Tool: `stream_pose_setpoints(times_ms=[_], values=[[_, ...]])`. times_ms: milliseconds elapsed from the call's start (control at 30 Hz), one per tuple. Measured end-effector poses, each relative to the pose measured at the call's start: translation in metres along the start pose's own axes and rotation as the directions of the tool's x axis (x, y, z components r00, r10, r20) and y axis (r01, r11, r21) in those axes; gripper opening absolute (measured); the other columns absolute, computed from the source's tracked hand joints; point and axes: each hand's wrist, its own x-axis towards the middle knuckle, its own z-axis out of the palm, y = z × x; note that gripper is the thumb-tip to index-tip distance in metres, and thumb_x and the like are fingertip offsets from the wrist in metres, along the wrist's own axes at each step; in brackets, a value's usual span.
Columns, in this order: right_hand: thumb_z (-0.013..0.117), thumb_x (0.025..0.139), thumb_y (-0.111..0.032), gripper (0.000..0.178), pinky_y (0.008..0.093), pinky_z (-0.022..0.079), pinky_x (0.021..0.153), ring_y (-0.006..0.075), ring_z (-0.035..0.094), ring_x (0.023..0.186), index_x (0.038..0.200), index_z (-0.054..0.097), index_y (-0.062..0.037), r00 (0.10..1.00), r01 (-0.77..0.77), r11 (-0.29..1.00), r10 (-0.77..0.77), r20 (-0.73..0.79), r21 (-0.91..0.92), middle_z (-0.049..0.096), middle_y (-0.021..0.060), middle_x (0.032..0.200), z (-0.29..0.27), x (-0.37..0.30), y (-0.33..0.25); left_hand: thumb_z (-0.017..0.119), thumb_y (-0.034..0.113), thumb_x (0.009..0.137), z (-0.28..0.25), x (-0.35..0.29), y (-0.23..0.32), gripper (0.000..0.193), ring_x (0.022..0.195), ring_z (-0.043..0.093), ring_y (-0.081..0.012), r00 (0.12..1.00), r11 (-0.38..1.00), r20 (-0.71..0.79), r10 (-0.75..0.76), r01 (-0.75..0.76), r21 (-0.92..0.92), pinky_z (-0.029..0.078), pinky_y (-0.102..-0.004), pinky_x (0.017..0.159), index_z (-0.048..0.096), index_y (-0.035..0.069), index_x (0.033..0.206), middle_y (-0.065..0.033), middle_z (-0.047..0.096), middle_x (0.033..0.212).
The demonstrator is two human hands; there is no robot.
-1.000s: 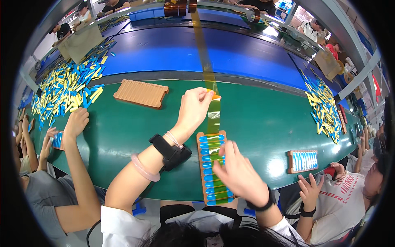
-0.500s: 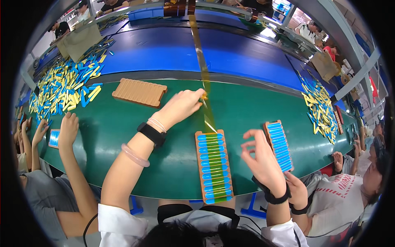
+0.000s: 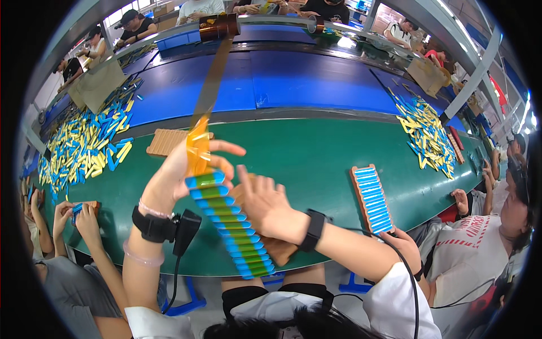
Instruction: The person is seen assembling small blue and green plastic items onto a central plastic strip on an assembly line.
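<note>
A strip of slim blue pieces (image 3: 228, 221), joined by a band of translucent yellow tape, slants across the middle, raised out of its tray. My left hand (image 3: 172, 172) grips the strip's top end, index finger stretched to the right. Crumpled amber tape (image 3: 197, 148) lies over that hand, and a tape length (image 3: 213, 76) runs from it up to the roll (image 3: 219, 27). Right of the strip, my right hand (image 3: 262, 206) lies over a brown grooved tray (image 3: 280, 252), its fingers around the upper part. The strip and hand cover much of this tray.
Another brown tray (image 3: 165, 141) lies behind my left hand. To the right stands a tray filled with blue pieces (image 3: 372, 198), touched by a neighbour's hand (image 3: 403, 246). Blue and yellow pieces are heaped at left (image 3: 84, 144) and right (image 3: 426, 135). A blue conveyor (image 3: 316, 79) runs beyond the green table.
The strip of blue pieces has come up out of its tray and moved left. My left hand has turned and come nearer with the tape; my right hand has moved left onto the tray.
</note>
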Motion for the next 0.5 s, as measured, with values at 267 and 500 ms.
stream_pose_setpoints(times_ms=[267, 500], values=[[0.062, 0.063, -0.029, 0.072, 0.0528, 0.030, 0.085, 0.0299, 0.049, 0.103, 0.121, 0.030, -0.0018, 0.960, 0.087, 0.996, -0.074, 0.269, -0.036, 0.051, 0.0164, 0.108, -0.053, 0.077, 0.065, 0.029, 0.046, 0.089, 0.000, -0.028, -0.044, 0.056, 0.078, 0.061, -0.0315, 0.993, 0.962, -0.110, 0.037, -0.065, -0.266, 0.047, -0.0384, 0.074, 0.050, -0.004, 0.104, -0.0146, 0.061, 0.079], [0.061, 0.063, 0.005, 0.084, 0.0498, 0.034, 0.092, 0.0283, 0.039, 0.118, 0.133, 0.016, -0.0077, 0.956, -0.210, 0.947, 0.251, 0.152, -0.243, 0.041, 0.0139, 0.126, -0.082, 0.043, 0.220, 0.040, 0.027, 0.089, 0.007, -0.032, -0.058, 0.037, 0.084, 0.059, -0.0273, 0.962, 0.980, -0.257, 0.096, -0.137, -0.146, 0.048, -0.0380, 0.075, 0.048, -0.004, 0.107, -0.0141, 0.058, 0.092]])
